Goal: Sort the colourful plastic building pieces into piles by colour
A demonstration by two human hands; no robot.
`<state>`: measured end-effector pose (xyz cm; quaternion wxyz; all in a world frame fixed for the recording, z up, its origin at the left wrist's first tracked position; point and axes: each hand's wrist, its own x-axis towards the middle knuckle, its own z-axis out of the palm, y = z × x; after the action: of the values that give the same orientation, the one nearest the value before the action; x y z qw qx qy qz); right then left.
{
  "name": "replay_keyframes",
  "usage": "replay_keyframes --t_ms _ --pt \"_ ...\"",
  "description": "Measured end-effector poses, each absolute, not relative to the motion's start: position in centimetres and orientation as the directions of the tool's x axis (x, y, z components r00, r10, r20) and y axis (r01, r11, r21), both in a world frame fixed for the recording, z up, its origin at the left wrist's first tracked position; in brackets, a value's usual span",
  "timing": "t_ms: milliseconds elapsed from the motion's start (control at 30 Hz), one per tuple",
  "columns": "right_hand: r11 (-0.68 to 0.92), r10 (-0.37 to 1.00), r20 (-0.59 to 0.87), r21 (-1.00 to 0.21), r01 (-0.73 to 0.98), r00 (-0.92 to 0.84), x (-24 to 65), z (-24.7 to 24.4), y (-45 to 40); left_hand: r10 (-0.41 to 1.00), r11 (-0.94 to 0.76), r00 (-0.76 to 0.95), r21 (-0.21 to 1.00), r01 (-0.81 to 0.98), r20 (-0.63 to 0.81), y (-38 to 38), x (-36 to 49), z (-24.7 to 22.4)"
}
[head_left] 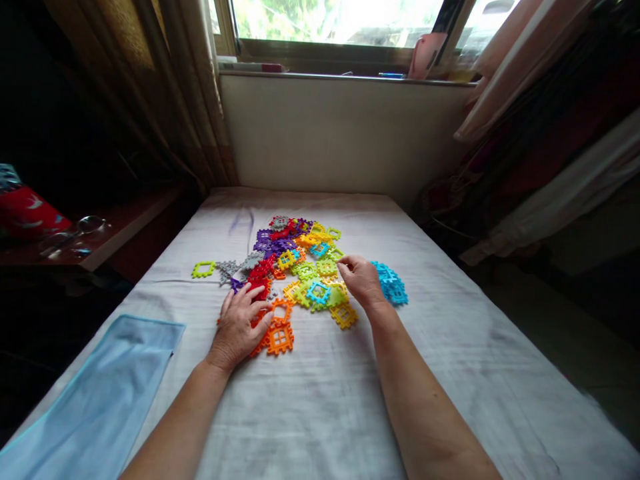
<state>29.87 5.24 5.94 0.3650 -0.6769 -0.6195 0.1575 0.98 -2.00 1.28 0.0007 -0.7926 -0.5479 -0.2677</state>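
Toothed plastic building tiles lie in a loose, multicoloured heap on the white-sheeted surface. My left hand [241, 325] rests with fingers spread on the red and orange tiles; an orange window tile [281, 338] lies beside its thumb. My right hand [361, 280] is at the heap's right side, thumb and forefinger pinched together next to a lime-green tile [327, 267]. Whatever is in that pinch is too small to make out. Just right of this hand sits a stack of blue tiles [391, 283]. Purple tiles [273, 243] and grey tiles [229, 272] lie farther left.
A light-blue cloth [95, 400] lies at the left edge of the white sheet [320, 413]. Eyeglasses [75, 233] and a red patterned object [30, 213] are on a side table. Beyond the far edge is a low wall [340, 133] under a window; clothes hang at right.
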Motion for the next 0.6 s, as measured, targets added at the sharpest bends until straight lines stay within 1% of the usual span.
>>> replay_keyframes --t_ms 67,133,233,300,333,400,433,500,600 --pt "-0.007 0.963 0.2 -0.647 0.763 0.179 30.7 6.2 5.1 0.867 -0.402 0.259 0.291 0.868 0.425 -2.0 0.9 1.2" --pt "0.002 0.986 0.134 -0.607 0.795 0.1 31.0 6.6 4.7 0.867 -0.403 0.259 0.291 0.868 0.426 -1.9 0.9 1.2" --pt "0.128 0.988 -0.004 -0.528 0.84 -0.153 30.3 7.4 3.7 0.867 -0.402 0.26 0.291 0.868 0.424 -1.9 0.9 1.2" --pt "0.228 0.956 -0.072 -0.426 0.875 -0.284 29.2 7.9 3.1 0.867 -0.402 0.26 0.289 0.869 0.424 -1.9 0.9 1.3" --pt "0.263 0.943 -0.096 -0.366 0.893 -0.317 28.7 8.1 2.8 0.867 -0.402 0.26 0.286 0.87 0.425 -1.9 0.9 1.3" --pt "0.295 0.933 -0.125 -0.267 0.917 -0.337 27.6 8.3 2.5 0.865 -0.401 0.26 0.281 0.872 0.428 -1.9 1.0 1.3" --pt "0.305 0.932 -0.126 -0.239 0.922 -0.341 27.3 8.3 2.4 0.865 -0.399 0.258 0.279 0.874 0.43 -1.9 1.0 1.3" --pt "0.31 0.935 -0.107 -0.223 0.924 -0.339 27.0 8.2 2.5 0.865 -0.396 0.254 0.278 0.875 0.432 -1.8 1.0 1.3" --pt "0.282 0.95 -0.062 -0.244 0.928 -0.305 27.5 7.7 2.9 0.863 -0.398 0.253 0.281 0.873 0.438 -1.8 1.0 1.2"
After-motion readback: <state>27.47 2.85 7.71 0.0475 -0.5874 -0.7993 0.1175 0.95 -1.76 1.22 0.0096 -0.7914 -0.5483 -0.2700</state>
